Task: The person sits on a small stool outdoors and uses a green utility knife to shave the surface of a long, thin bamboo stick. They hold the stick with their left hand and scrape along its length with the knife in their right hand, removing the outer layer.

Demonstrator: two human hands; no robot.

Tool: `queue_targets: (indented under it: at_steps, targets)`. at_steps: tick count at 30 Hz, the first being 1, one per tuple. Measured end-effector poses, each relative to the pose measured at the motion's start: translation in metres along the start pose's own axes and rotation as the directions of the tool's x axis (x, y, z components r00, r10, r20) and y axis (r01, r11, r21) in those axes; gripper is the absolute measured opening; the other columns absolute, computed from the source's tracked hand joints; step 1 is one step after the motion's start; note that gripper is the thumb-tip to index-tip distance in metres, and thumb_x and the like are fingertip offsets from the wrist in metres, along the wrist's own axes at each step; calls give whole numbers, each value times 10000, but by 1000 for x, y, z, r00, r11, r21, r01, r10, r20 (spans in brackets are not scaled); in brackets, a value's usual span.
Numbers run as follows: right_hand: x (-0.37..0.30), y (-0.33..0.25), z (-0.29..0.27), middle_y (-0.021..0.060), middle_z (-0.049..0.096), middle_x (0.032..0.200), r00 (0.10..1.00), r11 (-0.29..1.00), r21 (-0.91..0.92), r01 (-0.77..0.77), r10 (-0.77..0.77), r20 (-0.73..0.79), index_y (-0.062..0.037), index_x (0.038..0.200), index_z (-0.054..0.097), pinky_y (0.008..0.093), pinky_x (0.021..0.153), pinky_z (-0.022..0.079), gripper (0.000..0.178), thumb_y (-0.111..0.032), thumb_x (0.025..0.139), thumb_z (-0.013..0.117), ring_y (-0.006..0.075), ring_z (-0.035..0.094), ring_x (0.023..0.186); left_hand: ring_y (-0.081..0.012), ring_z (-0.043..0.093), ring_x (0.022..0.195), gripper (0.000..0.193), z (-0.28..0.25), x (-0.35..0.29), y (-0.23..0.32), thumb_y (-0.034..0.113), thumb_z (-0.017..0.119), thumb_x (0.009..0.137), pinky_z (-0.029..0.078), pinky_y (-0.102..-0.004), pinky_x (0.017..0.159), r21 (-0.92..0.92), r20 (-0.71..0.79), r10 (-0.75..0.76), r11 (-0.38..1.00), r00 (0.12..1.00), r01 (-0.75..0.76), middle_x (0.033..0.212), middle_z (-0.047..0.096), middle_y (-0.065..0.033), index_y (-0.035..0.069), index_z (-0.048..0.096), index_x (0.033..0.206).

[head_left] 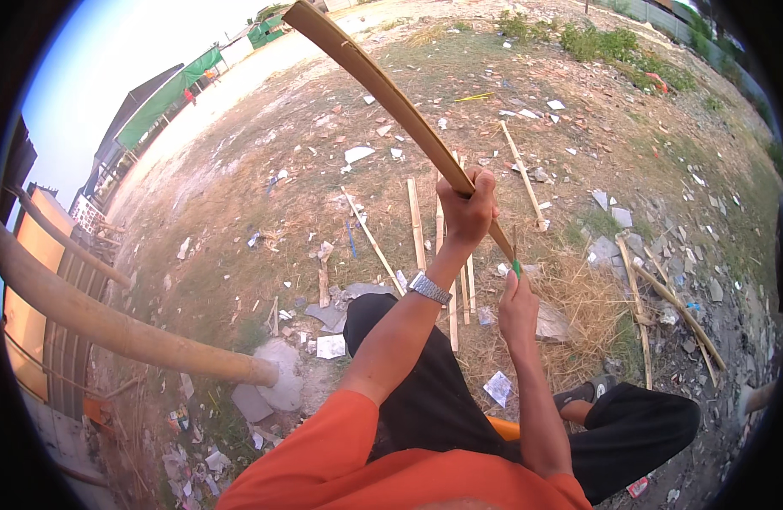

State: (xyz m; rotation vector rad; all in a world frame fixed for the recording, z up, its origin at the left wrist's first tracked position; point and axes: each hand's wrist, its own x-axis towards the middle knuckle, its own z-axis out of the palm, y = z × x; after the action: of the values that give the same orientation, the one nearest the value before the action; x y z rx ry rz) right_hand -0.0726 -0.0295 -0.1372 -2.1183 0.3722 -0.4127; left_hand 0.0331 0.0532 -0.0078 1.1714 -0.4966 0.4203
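A long, flat bamboo strip slants from the upper left down toward my right hand. My left hand, with a metal watch on its wrist, is closed around the strip near its lower part. My right hand is closed on a green-handled knife at the strip's lower end. Only a bit of the green handle and a thin dark blade show above the fingers. Whether the blade touches the strip, I cannot tell.
Several split bamboo pieces lie on the ground ahead. More sticks rest at the right beside dry straw. A thick bamboo pole stands at the left in a concrete base. Broken tile pieces litter the soil.
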Motion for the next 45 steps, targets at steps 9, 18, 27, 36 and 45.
queue_targets:
  at_steps: [9,18,27,36,45]
  targets:
    - [12,11,-5,275,540,613,997,998,16,55,-54,-54,26,934,520,548,557,368,355,-288,1004,369,471,545,590,-92,452,359,371,9,-5,0,54,510,883,387,-245,364,-5,20,-25,1000,999,25,428,448,-29,35,460,517]
    - [-6,35,12,252,530,582,999,998,68,4,-2,-33,25,965,541,550,534,333,373,-297,1009,358,455,545,562,-96,442,354,375,0,-8,3,55,503,887,390,-240,368,-1,48,-26,1000,999,26,430,437,-21,21,464,515]
    - [8,34,9,299,574,652,999,998,45,-53,53,1,20,967,522,581,598,407,397,-347,996,373,503,575,670,-96,367,346,385,7,-8,-4,27,449,857,340,-242,339,-58,48,67,996,997,-64,419,361,-10,91,353,490]
    - [0,53,11,306,583,679,989,988,35,-149,149,8,-5,941,515,583,615,432,394,-366,993,365,504,578,683,-83,362,340,374,10,-9,-7,6,444,862,335,-229,326,-132,105,124,985,987,-110,428,365,-9,68,357,504]
    - [11,91,20,294,592,685,987,987,8,-158,158,-7,-10,946,521,581,623,442,363,-347,988,394,493,587,692,-86,360,345,361,14,-8,-7,9,440,858,340,-238,335,-129,118,157,981,981,-142,431,365,-16,65,355,512]
